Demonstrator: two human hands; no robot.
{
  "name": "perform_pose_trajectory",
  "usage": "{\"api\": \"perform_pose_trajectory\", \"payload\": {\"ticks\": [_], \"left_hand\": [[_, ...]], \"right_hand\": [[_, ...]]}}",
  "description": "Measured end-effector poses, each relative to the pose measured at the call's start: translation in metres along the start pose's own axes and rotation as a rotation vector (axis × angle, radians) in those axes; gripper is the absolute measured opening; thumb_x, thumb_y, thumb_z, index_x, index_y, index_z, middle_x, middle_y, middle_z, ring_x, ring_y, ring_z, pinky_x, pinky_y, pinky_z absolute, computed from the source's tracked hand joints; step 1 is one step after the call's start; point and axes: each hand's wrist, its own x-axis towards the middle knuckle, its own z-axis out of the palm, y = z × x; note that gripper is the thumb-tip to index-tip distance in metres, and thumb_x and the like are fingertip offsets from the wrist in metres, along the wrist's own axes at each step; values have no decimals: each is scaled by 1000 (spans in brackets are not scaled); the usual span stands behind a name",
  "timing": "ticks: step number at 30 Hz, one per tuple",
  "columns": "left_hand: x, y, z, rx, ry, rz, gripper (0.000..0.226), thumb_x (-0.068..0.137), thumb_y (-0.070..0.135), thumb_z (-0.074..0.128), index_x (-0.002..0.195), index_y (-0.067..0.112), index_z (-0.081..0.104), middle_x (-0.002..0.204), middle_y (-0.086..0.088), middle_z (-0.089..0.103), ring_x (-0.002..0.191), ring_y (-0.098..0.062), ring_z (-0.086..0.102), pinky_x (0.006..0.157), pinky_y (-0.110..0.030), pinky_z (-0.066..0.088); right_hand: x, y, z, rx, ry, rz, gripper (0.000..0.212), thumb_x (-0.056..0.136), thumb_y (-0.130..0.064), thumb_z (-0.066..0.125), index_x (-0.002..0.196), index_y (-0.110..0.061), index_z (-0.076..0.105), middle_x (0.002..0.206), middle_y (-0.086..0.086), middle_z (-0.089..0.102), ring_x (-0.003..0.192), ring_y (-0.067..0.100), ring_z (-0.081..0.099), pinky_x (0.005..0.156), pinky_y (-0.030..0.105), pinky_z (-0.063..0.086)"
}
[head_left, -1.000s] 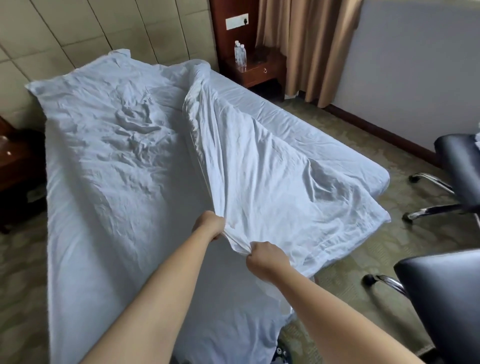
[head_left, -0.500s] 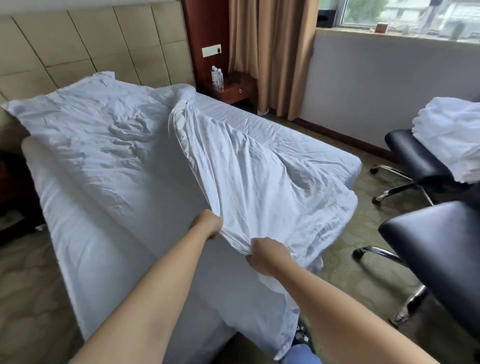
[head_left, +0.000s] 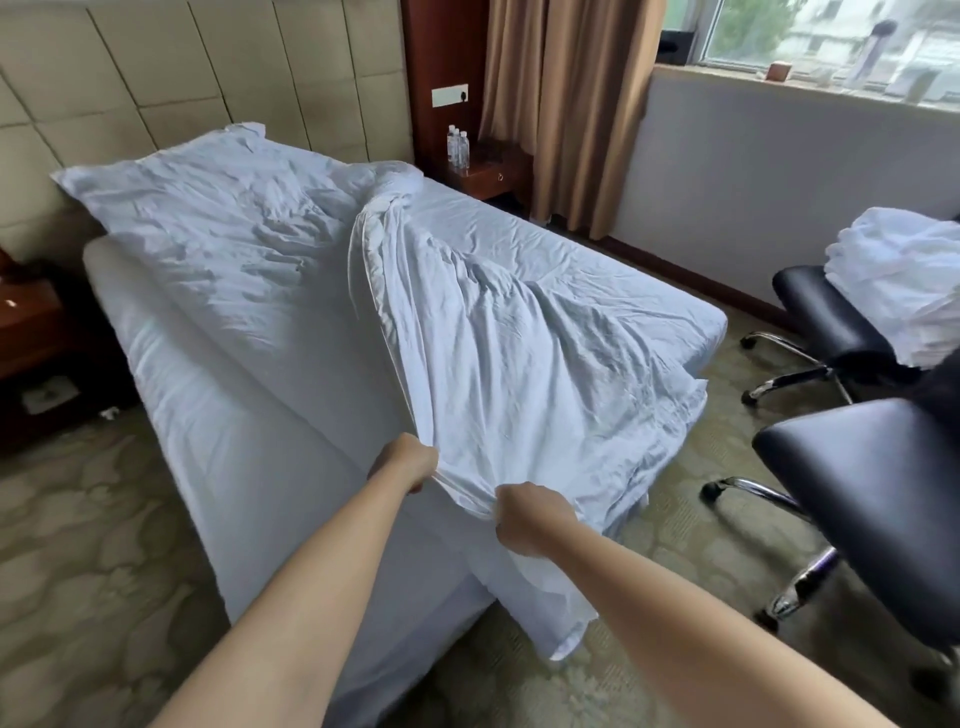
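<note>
1. Plainly, both hands are clenched on cloth. The left hand (head_left: 408, 462) and the right hand (head_left: 530, 517) each bunch the near edge of the white sheet (head_left: 519, 364) in curled fingers, close together at the foot of the bed (head_left: 260, 467).
2. That sheet lies rumpled over the mattress. Its far end is up by the headboard (head_left: 156, 67), and a long raised fold runs from the hands toward it. One corner hangs past the foot of the bed, low over the carpet (head_left: 78, 571).
3. With the grips so close, a pull would load only a narrow strip. The cloth would likely rope up along that fold rather than spread flat.
4. The dangling corner could drag on the carpet or get trodden on. The feet are out of view, so I cannot tell how near they are.
5. The black chair (head_left: 883, 493) stands just beside the bed's foot corner on the right. A wide swing of sheet or arm could snag it, or disturb the folded linen (head_left: 898, 291) on the farther chair.
6. A hard tug might haul the far end away from the headboard.
7. No writing can be read. The water bottles (head_left: 458, 147) on the nightstand (head_left: 488, 176) seem to carry labels, too small to make out, and the wall plate (head_left: 449, 95) shows no text.
</note>
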Motion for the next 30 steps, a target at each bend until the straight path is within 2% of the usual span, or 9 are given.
{"api": "perform_pose_trajectory", "payload": {"ticks": [2,5,12,14,16,18,22,25,30], "left_hand": [[-4,15,-3,-92,-10,-10,20,79,12,46,87,0,60,83,-26,68,62,-30,67,56,-26,41],[-24,52,-21,-223,37,35,14,82,8,48,70,2,55,62,-18,57,46,-23,54,44,-19,38],[-74,111,-49,-451,53,163,24,90,3,39,68,12,38,58,-7,38,43,-15,33,34,-5,24],[-71,86,-25,-362,48,149,19,87,5,43,69,11,43,58,-9,43,44,-17,40,35,-7,27],[-66,43,16,-241,48,93,11,82,11,49,79,6,58,67,-17,58,52,-24,56,40,-13,35],[-64,-5,57,-155,-17,-9,24,79,15,49,94,2,63,78,-21,65,55,-26,59,44,-18,39],[-83,-32,80,-87,-184,-146,16,83,8,42,68,9,46,57,-10,49,41,-19,45,41,-19,38],[-77,1,57,-147,-184,-94,23,90,8,41,67,11,41,54,-7,46,28,-12,41,33,-10,30],[-90,84,14,-683,-91,120,26,93,20,53,69,15,46,45,-4,43,27,-10,40,33,-9,30]], "right_hand": [[-9,11,-25,-74,45,-27,28,82,-7,46,108,-9,57,113,14,60,101,33,60,76,32,43],[-20,26,-82,-199,303,-14,33,82,-11,50,114,-13,59,115,13,63,106,32,62,82,32,47],[-57,40,-125,-371,935,49,24,71,-3,61,94,-10,61,84,10,68,72,31,68,58,29,46],[-63,46,-101,-252,686,18,30,79,-6,53,109,-11,58,101,13,67,90,34,66,70,33,48],[-66,50,-58,-124,249,27,35,82,-10,53,117,-13,55,117,14,62,108,33,61,82,34,48],[-71,50,-5,-62,-51,20,36,80,-9,55,116,-11,54,119,14,59,110,32,59,84,33,48],[-65,56,40,-124,-185,1,32,82,-12,52,114,-11,55,117,11,59,110,31,58,87,36,51],[-57,62,-5,-131,129,40,28,82,-9,51,110,-12,57,115,12,61,107,32,60,80,33,47],[-62,66,-88,-4,924,90,23,79,-3,49,99,-8,58,98,13,63,88,36,62,62,34,33]]}}
